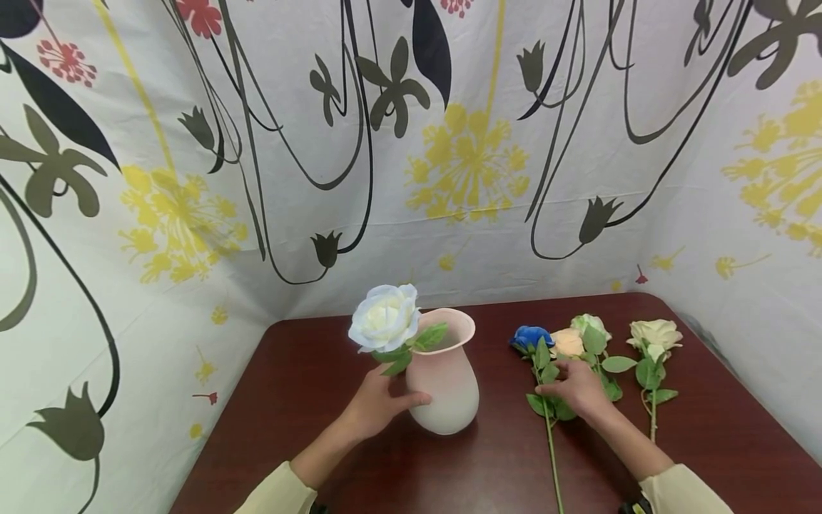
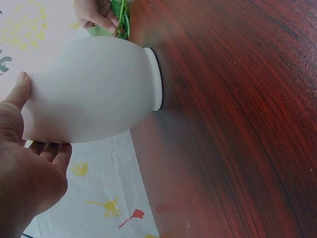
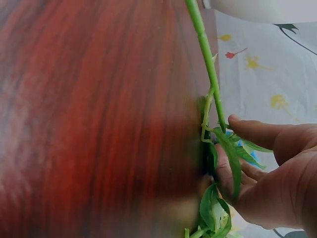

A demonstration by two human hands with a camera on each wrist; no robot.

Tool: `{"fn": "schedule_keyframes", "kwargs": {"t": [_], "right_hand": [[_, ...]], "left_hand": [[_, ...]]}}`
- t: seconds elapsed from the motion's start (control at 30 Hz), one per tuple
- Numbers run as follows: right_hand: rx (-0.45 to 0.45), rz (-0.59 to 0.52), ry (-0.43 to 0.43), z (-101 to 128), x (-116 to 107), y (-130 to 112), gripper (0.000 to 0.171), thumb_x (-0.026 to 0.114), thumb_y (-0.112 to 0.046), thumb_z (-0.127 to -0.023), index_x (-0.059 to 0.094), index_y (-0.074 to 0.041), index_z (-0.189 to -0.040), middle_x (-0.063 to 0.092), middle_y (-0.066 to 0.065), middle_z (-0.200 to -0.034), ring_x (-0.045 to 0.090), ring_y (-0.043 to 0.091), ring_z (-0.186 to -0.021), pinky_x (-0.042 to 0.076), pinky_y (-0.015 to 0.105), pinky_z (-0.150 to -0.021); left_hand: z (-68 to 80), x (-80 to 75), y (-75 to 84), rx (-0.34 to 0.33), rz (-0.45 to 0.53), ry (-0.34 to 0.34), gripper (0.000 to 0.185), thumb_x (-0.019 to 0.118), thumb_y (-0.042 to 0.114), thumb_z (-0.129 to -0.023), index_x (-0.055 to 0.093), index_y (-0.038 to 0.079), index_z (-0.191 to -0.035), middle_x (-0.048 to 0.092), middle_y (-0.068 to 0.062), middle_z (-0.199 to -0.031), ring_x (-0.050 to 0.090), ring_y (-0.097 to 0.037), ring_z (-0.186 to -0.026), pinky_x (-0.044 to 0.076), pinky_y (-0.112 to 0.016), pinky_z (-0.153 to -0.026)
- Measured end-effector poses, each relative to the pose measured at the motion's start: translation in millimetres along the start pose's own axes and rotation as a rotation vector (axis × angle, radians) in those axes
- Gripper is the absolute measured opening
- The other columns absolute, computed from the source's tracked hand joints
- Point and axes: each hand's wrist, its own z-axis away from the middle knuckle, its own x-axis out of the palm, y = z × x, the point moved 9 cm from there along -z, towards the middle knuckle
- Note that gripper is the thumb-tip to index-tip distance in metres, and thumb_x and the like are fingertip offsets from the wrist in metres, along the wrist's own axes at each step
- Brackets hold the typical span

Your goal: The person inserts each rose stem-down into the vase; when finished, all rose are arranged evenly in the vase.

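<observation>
A pink vase stands upright on a dark red table, a little left of its middle. A white rose leans out over the left side of the vase's rim, its leaves against the lip. The left hand cups the left side of the vase: the thumb lies across the front of the body and the fingers curve round the far side, just under the white rose. In the left wrist view the thumb presses flat on the vase and the fingers wrap below it, so the hand grips the vase loosely but fully.

To the right of the vase, well apart from it, four flowers lie flat on the table with their heads toward the back wall: a blue rose, a peach rose, a pale green rose and a cream rose farthest right. The right hand rests palm down on the leaves and stems of the blue and peach roses, just behind their heads. The blue rose's stem runs toward the near edge, passing left of the right wrist. In the right wrist view the fingers curl around the green stem and its leaves, pinching them against the table. The cream rose lies untouched, just right of the hand.
</observation>
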Motion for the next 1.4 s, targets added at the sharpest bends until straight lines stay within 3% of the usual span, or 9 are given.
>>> {"fn": "schedule_keyframes", "kwargs": {"t": [0.47, 0.77, 1.07, 1.4], "right_hand": [[-0.011, 0.011, -0.012, -2.5, 5.1, -4.7, 0.065, 0.091, -0.017, -0.084, 0.062, 0.018, -0.130, 0.063, 0.039, -0.124, 0.061, 0.054, -0.113, 0.060, 0.054, -0.081], [0.039, -0.224, -0.053, -1.0, 10.2, -2.1, 0.040, 0.082, -0.004, -0.090, 0.066, 0.018, -0.120, 0.075, 0.015, -0.096, 0.073, 0.027, -0.084, 0.062, 0.038, -0.072], [0.034, -0.324, -0.071, 3.3, 2.0, -7.2, 0.041, 0.078, -0.007, -0.096, 0.064, 0.020, -0.123, 0.077, 0.018, -0.098, 0.075, 0.025, -0.079, 0.063, 0.037, -0.073], [0.066, -0.418, -0.078, 3.1, -10.0, -14.6, 0.034, 0.078, -0.016, -0.099, 0.070, 0.011, -0.118, 0.076, 0.008, -0.098, 0.075, 0.020, -0.085, 0.063, 0.037, -0.079]], "left_hand": [[0.2, 0.3, -1.2, -0.010, -0.002, -0.003, 0.074, 0.089, 0.027, -0.089, 0.056, 0.015, -0.154, 0.062, -0.001, -0.149, 0.057, -0.022, -0.138, 0.045, -0.051, -0.116], [-0.1, -0.2, -1.7, -0.021, 0.000, -0.003, 0.074, 0.090, 0.026, -0.088, 0.056, 0.016, -0.153, 0.063, 0.002, -0.148, 0.056, -0.018, -0.138, 0.045, -0.048, -0.117], [-0.3, -0.3, -0.1, 0.002, 0.017, -0.005, 0.073, 0.089, 0.022, -0.088, 0.056, 0.014, -0.153, 0.062, -0.001, -0.148, 0.056, -0.020, -0.138, 0.047, -0.048, -0.115], [-0.3, -0.9, -1.9, -0.017, 0.017, -0.003, 0.073, 0.090, 0.022, -0.088, 0.057, 0.014, -0.153, 0.063, 0.000, -0.148, 0.056, -0.018, -0.137, 0.045, -0.045, -0.116]]}}
